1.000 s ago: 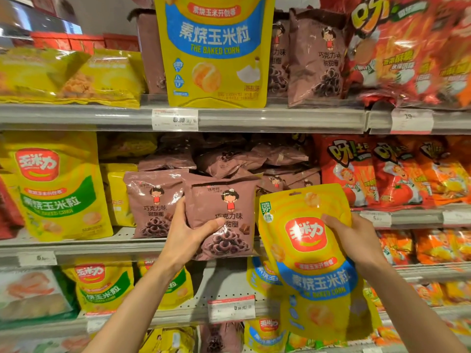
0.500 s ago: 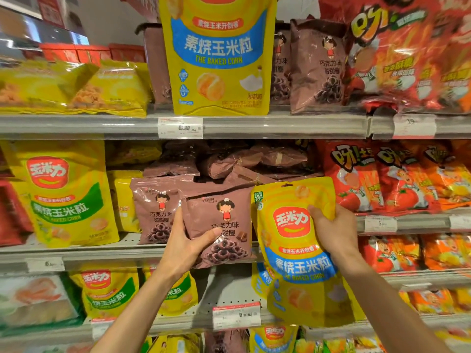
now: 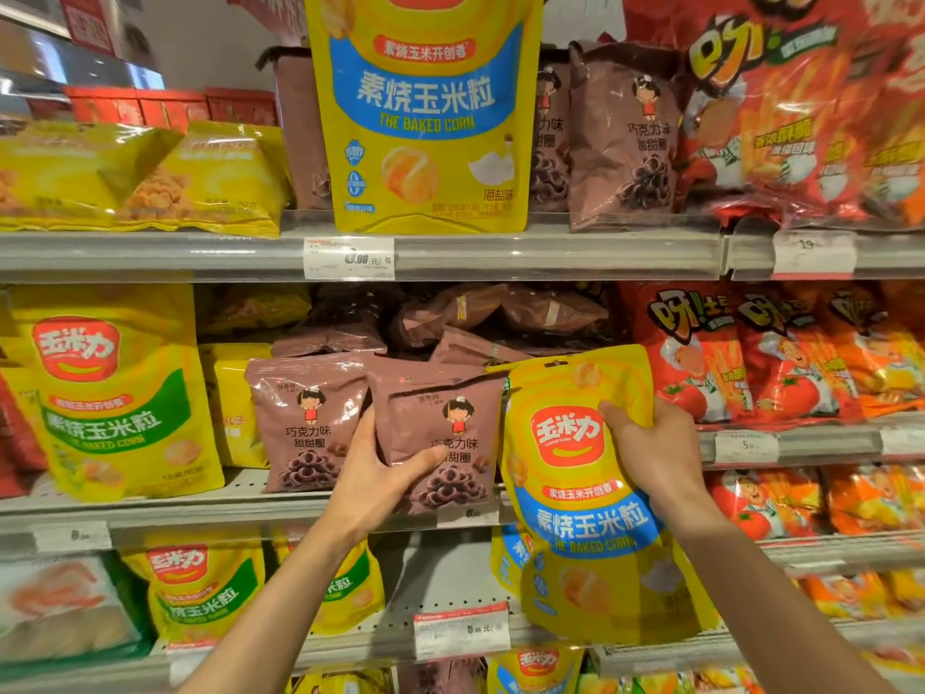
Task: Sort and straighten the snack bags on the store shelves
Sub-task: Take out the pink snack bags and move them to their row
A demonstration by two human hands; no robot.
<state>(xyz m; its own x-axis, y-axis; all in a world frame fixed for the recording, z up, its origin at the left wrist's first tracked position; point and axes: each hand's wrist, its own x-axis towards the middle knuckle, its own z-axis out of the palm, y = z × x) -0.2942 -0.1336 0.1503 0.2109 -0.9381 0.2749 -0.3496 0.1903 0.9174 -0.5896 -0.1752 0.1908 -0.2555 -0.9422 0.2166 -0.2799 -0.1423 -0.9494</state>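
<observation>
The left hand (image 3: 373, 480) grips a brown bag (image 3: 440, 438) by its lower left edge, thumb across the front, holding it upright at the lip of the middle shelf (image 3: 200, 513). Just left of that hand stands a second brown bag (image 3: 308, 423), touching the first. The right hand (image 3: 650, 453) holds a yellow corn bag (image 3: 585, 498) by its upper right side, fingers curled behind it and thumb on the front. That bag hangs in front of the shelf edge with its long axis upright and tilted slightly, its left edge touching the brown bag. The likely next move is seating the yellow bag on the shelf, straight ahead of the right hand, between the brown bags and the red bags (image 3: 701, 353) beyond it.
</observation>
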